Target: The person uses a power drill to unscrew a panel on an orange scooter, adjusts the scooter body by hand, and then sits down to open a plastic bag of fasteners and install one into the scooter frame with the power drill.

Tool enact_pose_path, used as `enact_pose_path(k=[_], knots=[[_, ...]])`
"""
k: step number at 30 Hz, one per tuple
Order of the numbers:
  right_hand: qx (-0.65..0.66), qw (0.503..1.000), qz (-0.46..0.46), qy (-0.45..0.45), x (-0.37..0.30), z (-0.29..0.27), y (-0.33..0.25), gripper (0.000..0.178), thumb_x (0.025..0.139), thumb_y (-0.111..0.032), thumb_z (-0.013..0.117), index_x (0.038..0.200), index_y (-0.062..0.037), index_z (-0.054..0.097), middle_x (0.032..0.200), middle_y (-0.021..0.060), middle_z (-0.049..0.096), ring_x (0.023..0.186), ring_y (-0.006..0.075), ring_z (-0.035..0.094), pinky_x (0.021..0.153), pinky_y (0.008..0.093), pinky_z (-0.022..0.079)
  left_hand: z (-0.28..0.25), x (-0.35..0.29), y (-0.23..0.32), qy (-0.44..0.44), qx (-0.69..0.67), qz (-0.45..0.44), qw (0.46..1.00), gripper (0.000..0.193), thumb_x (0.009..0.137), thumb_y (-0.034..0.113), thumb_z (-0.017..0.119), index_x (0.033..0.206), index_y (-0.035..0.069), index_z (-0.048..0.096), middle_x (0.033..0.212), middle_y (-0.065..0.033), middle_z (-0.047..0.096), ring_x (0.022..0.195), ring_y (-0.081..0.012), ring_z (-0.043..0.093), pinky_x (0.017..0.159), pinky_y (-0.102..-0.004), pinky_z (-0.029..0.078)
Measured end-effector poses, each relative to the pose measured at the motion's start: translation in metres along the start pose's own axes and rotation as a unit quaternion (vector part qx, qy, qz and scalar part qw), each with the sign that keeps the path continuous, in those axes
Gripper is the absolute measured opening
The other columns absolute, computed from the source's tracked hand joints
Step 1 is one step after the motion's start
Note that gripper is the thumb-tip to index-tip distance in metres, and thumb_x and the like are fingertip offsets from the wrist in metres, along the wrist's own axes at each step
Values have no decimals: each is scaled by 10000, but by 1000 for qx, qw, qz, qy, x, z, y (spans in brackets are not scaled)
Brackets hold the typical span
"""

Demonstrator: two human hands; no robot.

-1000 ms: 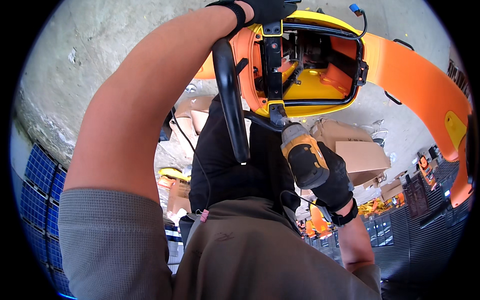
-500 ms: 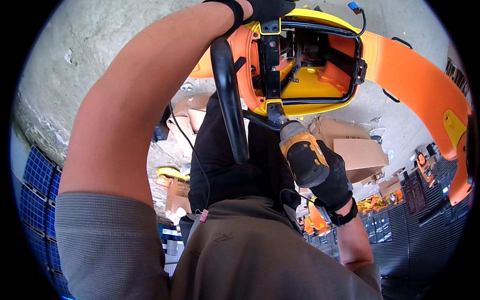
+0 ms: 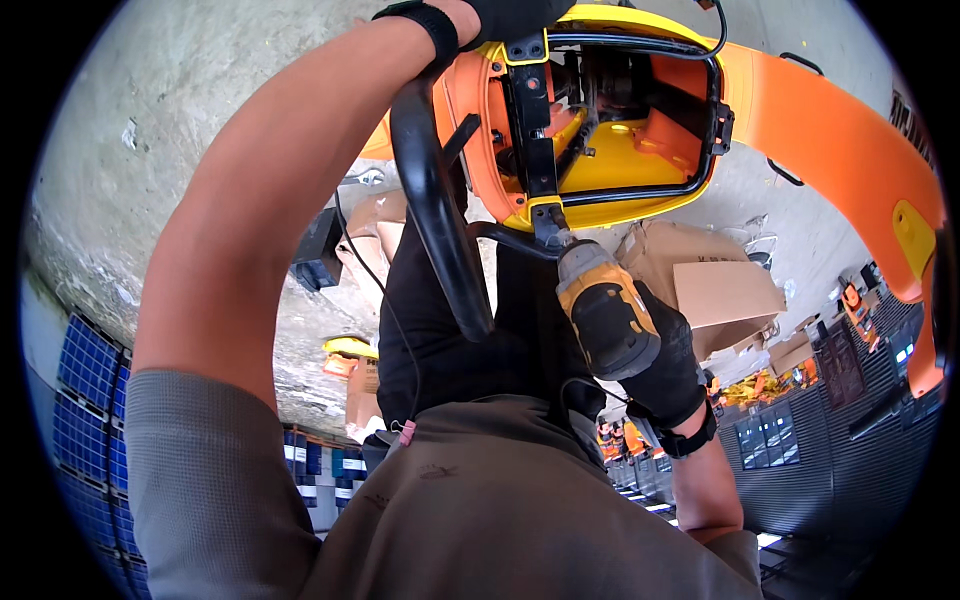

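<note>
The gloved right hand (image 3: 668, 375) has its fingers wrapped tight around a yellow and black drill (image 3: 603, 312), whose tip meets the lower edge of an open orange and yellow housing (image 3: 610, 160). The gloved left hand (image 3: 510, 15) grips the housing's top, beside a black curved handle (image 3: 435, 215).

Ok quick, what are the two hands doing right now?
Left hand: closed on the top of the orange and yellow housing.
Right hand: closed around the yellow power driver.
</note>
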State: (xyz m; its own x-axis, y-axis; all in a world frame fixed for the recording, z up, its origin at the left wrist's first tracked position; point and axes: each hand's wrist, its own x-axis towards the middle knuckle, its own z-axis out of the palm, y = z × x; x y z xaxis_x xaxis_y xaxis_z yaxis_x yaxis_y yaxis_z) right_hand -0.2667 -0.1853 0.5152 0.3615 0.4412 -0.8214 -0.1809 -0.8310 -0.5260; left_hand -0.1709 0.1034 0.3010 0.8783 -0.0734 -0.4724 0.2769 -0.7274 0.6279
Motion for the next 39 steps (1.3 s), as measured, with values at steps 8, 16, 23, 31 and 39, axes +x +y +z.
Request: enact_pose_path(k=[8, 16, 23, 31, 39], knots=[[-62, 997, -42, 5, -1, -3, -1, 342, 794, -44, 715, 1124, -8, 634, 1021, 127, 709, 952, 255, 697, 829, 320, 543, 11, 17, -22, 4, -56, 21, 998, 473, 953, 419, 483, 1082, -14, 621, 1112, -234, 651, 1073, -392, 596, 917, -469, 465], [-74, 995, -61, 35, -3, 3, 10, 304, 809, -124, 721, 1083, -28, 631, 943, 187, 696, 908, 362, 678, 754, 378, 543, 44, -114, -175, 166, -325, -251, 897, 402, 961, 419, 486, 892, 73, 679, 760, -76, 617, 685, -174, 575, 637, -362, 458], [-171, 970, -168, 31, 0, -4, 21, 337, 806, -115, 723, 1113, -9, 631, 980, 192, 696, 925, 359, 676, 787, 371, 545, 191, -308, -34, -69, -452, -107, 883, 271, 926, 284, 651, 1069, 54, 662, 940, -15, 663, 891, -103, 617, 777, -258, 492], [-303, 940, -154, -18, -2, -4, 35, 316, 850, -117, 628, 1155, -35, 610, 1114, 147, 654, 1013, 342, 621, 895, 410, 500, 206, -235, 103, 51, -639, -357, 680, 423, 830, 405, 765, 977, 26, 652, 779, -21, 628, 726, -126, 597, 661, -303, 466], [-237, 955, -178, 36, -1, 1, 36, 281, 815, -151, 718, 1052, -14, 658, 996, 196, 693, 937, 359, 666, 807, 381, 539, 250, -227, 96, 167, -591, -317, 723, 467, 846, 402, 741, 1075, 9, 636, 911, -112, 658, 818, -237, 643, 718, -370, 494]])
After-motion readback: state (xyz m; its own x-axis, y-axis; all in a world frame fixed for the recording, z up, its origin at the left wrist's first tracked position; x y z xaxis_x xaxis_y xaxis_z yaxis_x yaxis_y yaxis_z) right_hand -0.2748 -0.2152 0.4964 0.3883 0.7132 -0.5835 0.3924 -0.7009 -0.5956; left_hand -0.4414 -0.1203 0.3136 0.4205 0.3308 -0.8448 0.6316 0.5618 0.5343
